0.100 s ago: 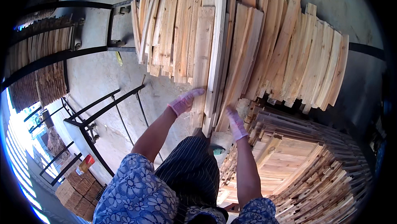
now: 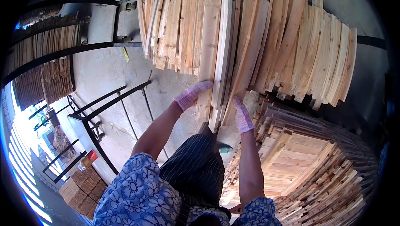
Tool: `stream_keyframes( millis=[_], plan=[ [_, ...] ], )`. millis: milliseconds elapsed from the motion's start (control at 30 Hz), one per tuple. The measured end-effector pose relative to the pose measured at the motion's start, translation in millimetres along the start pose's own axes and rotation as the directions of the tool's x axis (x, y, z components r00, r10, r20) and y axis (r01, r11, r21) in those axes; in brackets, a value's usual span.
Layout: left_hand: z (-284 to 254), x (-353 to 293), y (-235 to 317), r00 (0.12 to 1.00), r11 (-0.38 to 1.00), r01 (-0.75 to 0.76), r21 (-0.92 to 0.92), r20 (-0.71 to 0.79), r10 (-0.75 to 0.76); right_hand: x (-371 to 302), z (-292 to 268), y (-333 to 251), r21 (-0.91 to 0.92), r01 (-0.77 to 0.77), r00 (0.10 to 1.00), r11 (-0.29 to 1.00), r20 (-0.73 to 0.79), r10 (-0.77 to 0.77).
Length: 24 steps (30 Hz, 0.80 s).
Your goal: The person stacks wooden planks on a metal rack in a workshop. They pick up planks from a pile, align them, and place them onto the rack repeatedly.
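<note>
A bundle of long, pale wooden boards lies with its near ends toward me. My left hand (image 2: 193, 94), in a pink-and-white knit glove, grips the left edge of the wide left board (image 2: 209, 38), its fingers over the top face. On the opposite side, my right hand (image 2: 243, 116), gloved alike, holds the edge of the right board (image 2: 246, 61); its fingertips are partly hidden against the wood. Between these two lie narrower strips, among them a whitish strip (image 2: 224, 38). The near ends reach close to my dark striped apron (image 2: 193, 163).
More loose boards (image 2: 321, 59) lie side by side beyond and right. At lower right stands a stack of wooden panels (image 2: 300, 159). Black metal frames (image 2: 112, 105) stand on the concrete floor at left, near bundled wood strips (image 2: 43, 44) and brown stacked blocks (image 2: 83, 188).
The whole view has shifted slightly, with the boards sitting a little higher and further right in it. Both hands keep their places on the boards.
</note>
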<state>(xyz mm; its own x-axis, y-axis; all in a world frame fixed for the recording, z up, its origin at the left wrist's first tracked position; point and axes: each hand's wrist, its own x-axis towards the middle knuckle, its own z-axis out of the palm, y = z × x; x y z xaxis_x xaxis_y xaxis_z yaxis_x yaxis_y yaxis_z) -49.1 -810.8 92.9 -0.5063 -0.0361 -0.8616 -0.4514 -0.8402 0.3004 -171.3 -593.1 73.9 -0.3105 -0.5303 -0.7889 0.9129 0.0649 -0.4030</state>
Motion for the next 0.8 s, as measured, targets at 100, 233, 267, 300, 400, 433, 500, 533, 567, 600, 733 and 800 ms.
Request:
stream_keyframes(
  millis=[100, 233, 267, 300, 400, 433, 500, 533, 567, 600, 733, 800],
  plan=[
    [11.5, -14.8, -7.1, 0.999, 0.988, -0.031, 0.149, 0.046, 0.025, -23.4, -14.0, -7.0, -0.058, 0.009, 0.999, 0.998, 0.053, -0.006],
    [-9.5, -99.0, -106.2, 0.985, 0.974, -0.070, 0.216, 0.170, 0.034, -152.0, -10.8, -0.3, -0.176, -0.160, 0.987, 0.971, -0.010, 0.160],
    [11.4, -134.4, -120.0, 0.980, 0.989, -0.011, 0.147, 0.197, -0.019, -182.1, -33.5, 20.5, -0.125, -0.225, 0.973, 0.966, 0.026, 0.229],
    [19.4, -156.2, -131.1, 0.960, 0.997, 0.078, -0.028, 0.273, -0.067, -212.3, -52.5, 40.8, -0.085, -0.293, 0.952, 0.952, 0.065, 0.299],
    [-6.9, -137.1, -148.8, 0.832, 0.816, -0.528, 0.236, 0.339, 0.440, -248.9, -34.3, 32.7, 0.034, -0.305, 0.952, 0.952, 0.051, 0.303],
    [-10.6, -124.4, -159.7, 0.735, 0.678, -0.670, 0.302, 0.396, 0.551, -231.6, -52.3, 43.7, 0.097, -0.421, 0.904, 0.902, -0.039, 0.426],
    [15.4, -115.7, -148.1, 0.966, 0.960, -0.247, 0.128, 0.106, 0.234, -201.8, -58.2, 69.3, -0.030, -0.228, 0.971, 0.973, -0.081, 0.225],
    [5.0, -114.9, -151.5, 0.942, 0.929, -0.330, 0.167, 0.122, 0.312, -173.6, -45.8, 70.7, -0.091, -0.098, 0.994, 0.991, -0.053, 0.093],
    [-7.4, -110.5, -157.0, 0.912, 0.891, -0.408, 0.198, 0.140, 0.386, -171.5, -33.1, 64.3, -0.087, -0.105, 0.994, 0.991, -0.010, 0.104],
    [-0.9, -107.7, -158.3, 0.891, 0.877, -0.445, 0.180, 0.180, 0.416, -184.4, -27.6, 45.8, -0.076, -0.104, 0.995, 0.992, -0.017, 0.103],
    [41.9, -130.4, -139.2, 0.647, 0.401, -0.760, 0.511, 0.546, 0.531, -229.7, -48.2, 44.4, -0.066, 0.062, 0.996, 0.996, -0.062, -0.066],
    [46.4, -147.7, -147.8, 0.714, 0.566, -0.692, 0.449, 0.545, 0.440, -263.9, -51.8, 42.4, 0.068, 0.011, 0.999, 0.998, -0.039, -0.008]
  ],
)
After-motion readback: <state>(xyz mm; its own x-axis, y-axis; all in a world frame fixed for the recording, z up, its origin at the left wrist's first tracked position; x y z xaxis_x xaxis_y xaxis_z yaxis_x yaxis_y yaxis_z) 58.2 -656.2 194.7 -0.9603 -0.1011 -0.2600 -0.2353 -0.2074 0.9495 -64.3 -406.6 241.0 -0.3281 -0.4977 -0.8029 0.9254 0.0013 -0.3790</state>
